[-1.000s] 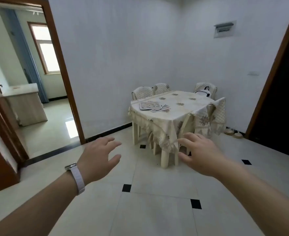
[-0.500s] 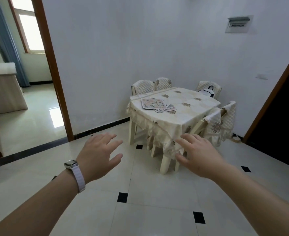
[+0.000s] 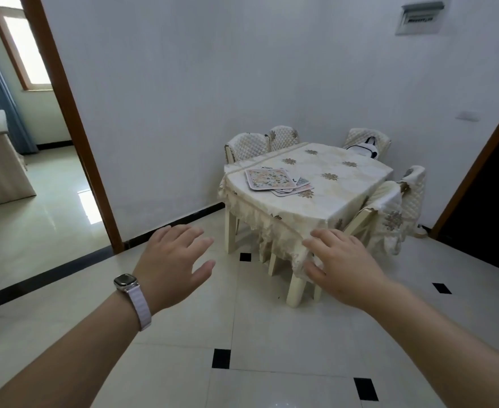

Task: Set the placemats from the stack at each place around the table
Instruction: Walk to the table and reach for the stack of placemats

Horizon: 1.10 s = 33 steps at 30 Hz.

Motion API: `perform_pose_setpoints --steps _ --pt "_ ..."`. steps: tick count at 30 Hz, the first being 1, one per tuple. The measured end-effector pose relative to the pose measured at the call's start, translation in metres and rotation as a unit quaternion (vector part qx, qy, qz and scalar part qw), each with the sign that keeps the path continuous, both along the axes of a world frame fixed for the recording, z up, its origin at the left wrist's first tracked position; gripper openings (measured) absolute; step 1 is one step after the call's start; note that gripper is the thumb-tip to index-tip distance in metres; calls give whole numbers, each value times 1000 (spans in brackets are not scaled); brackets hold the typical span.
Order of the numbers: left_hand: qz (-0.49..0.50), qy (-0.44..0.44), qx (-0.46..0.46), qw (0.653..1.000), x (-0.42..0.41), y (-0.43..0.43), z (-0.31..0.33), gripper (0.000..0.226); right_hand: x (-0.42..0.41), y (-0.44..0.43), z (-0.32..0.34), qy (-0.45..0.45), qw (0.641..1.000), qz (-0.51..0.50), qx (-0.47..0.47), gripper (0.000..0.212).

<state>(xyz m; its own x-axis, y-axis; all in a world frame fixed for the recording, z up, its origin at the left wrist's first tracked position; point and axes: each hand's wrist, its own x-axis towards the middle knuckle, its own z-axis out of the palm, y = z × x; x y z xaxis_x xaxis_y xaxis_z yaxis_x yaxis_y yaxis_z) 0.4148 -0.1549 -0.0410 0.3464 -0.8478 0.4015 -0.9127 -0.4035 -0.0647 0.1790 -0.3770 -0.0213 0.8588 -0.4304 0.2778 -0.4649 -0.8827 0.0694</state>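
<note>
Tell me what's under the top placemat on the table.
More placemats lie under the top placemat, their corners poking out on its right, all on the tablecloth. The top one covers most of them, so their count is unclear.

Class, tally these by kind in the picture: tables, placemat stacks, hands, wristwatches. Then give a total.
table: 1
placemat stack: 1
hands: 2 (left hand, right hand)
wristwatch: 1
Total: 5
</note>
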Motion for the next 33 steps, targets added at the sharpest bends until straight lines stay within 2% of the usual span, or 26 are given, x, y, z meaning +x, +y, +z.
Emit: perform_pose_setpoints --steps 4,11,17,24,33 --pt "17 -3 31 999 36 -38 -14 48 42 -48 -20 -9 1000 -5 10 31" --pt "50 -11 81 995 106 -130 -10 54 125 -155 -29 18 998 1 66 44" --pt "49 -9 55 997 152 -213 5 55 186 -241 -10 21 997 22 75 49" --pt "66 -12 57 996 217 -261 2 51 254 -294 -12 20 996 37 73 46" --pt "21 14 48 998 361 -342 -50 45 369 -360 -50 67 994 -3 85 47"
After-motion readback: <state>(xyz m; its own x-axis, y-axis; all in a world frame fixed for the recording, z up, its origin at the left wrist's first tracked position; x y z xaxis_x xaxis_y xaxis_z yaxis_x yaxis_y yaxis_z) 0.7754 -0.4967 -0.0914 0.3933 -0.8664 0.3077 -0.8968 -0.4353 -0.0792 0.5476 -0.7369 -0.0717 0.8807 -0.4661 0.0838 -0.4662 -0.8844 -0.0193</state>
